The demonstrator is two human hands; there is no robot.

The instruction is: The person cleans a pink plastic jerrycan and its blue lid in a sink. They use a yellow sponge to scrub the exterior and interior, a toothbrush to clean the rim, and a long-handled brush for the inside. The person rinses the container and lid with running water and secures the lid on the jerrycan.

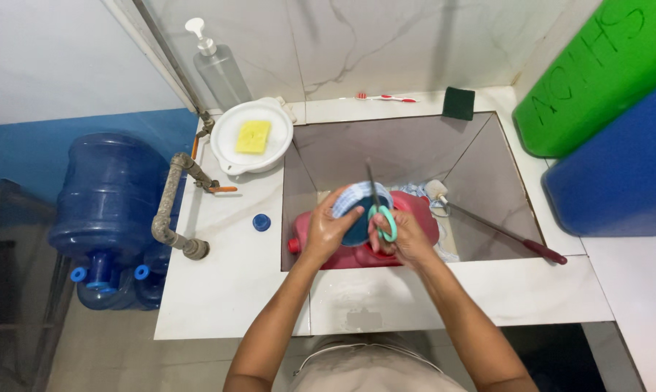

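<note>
left hand [326, 231]: closed around a blue-and-white striped cloth piece [358, 207], gripping its left side, held over the sink [487, 156]
right hand [404, 238]: fingers through the green handles of the scissors [377, 210], gripping them; blades point up and away, against the cloth
cloth position: in the air between both hands, above the red jerrycan [415, 210] lying in the sink basin
blade state: cannot tell whether the blades are parted or shut, too thin and blurred
step in hand: looks like a cut into the cloth edge
doing it well: left hand should keep the cloth taut near the cut line; thumb stays clear of the blades; cloth fed deep toward the pivot, not nipped at the tips
risk: slack fabric folds between blades, chews instead of cuts
nearby: long-handled brush [487, 225] lying in basin right of hands; white bowl [230, 141] with yellow sponge [253, 136] on counter left; blue cap [262, 222] on counter; dark green scrub pad [458, 102] at back rim
</note>
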